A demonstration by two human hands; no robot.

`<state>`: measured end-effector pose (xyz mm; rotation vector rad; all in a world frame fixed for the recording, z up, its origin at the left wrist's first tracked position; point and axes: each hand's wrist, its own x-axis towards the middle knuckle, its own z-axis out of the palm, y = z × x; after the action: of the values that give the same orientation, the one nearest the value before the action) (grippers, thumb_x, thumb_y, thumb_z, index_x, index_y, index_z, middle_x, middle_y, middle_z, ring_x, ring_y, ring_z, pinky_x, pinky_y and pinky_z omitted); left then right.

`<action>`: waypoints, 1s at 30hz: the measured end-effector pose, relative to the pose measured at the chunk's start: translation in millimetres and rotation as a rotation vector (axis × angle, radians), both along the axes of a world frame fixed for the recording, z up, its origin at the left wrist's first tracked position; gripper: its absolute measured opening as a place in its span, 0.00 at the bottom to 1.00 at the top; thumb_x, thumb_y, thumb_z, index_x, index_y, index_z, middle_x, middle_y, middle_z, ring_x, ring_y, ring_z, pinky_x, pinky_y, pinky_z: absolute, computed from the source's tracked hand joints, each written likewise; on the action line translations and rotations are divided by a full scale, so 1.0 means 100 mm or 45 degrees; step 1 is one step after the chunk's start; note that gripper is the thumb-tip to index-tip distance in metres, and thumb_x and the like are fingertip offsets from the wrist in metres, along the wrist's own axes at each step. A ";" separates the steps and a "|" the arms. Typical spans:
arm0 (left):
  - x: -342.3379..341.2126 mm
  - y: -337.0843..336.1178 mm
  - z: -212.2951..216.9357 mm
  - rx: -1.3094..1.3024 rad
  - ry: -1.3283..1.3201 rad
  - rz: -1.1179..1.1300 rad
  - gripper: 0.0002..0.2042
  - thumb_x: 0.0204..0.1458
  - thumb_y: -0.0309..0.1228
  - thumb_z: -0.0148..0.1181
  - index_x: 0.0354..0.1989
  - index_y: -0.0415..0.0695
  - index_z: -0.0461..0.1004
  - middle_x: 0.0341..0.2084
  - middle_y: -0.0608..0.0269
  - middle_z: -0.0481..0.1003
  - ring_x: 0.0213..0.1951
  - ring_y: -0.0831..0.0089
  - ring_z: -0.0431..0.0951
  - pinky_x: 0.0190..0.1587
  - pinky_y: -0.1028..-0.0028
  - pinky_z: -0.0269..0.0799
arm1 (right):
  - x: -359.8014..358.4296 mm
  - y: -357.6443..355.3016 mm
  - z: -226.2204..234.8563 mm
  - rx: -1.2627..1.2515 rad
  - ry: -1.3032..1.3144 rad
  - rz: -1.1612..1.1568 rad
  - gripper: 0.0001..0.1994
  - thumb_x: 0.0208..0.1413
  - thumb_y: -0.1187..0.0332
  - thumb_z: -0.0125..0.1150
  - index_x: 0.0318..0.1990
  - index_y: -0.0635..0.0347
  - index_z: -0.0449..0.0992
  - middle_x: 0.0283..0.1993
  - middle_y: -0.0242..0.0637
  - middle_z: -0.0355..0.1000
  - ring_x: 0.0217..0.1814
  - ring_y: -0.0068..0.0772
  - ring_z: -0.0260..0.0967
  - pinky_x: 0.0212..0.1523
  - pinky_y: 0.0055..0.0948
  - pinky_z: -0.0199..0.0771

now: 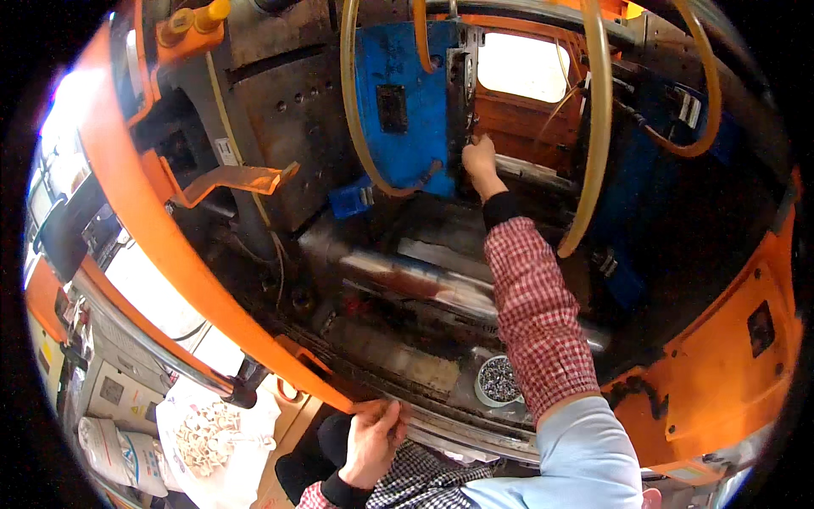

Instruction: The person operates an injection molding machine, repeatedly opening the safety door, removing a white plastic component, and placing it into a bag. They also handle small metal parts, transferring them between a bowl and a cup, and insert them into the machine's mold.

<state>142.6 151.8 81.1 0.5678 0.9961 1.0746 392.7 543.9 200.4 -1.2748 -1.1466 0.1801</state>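
My right hand (480, 159) reaches far into an open moulding machine, arm stretched out. Its fingers are pinched together against the inner face of a blue mould half (407, 110); whatever they hold is hidden or too small to name. Near the front edge, my left hand (371, 443) is closed, thumb over curled fingers, beside the lower end of an orange guard frame (195, 263). I cannot make out what is in it. A round tub (498, 380) full of small metal pieces stands on the machine bed below my right forearm.
Translucent hoses (598, 127) loop down around my right arm. Shiny horizontal bars (415, 280) cross the machine. An orange bracket (237, 181) juts out at left, and an orange panel (721, 373) stands at right. Many pale moulded pieces (208, 437) lie on a white sheet at lower left.
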 end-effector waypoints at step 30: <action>0.35 0.80 0.35 0.191 -0.386 0.131 0.15 0.59 0.38 0.48 0.40 0.35 0.70 0.25 0.65 0.68 0.25 0.78 0.64 0.29 0.81 0.60 | -0.31 -1.29 0.08 0.431 -0.304 0.125 0.06 0.47 0.72 0.60 0.31 0.66 0.79 0.29 0.46 0.76 0.31 0.34 0.76 0.33 0.28 0.72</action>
<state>177.5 231.3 115.6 0.4608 0.6894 1.2915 361.6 415.1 208.0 -0.9575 -1.3793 -0.0947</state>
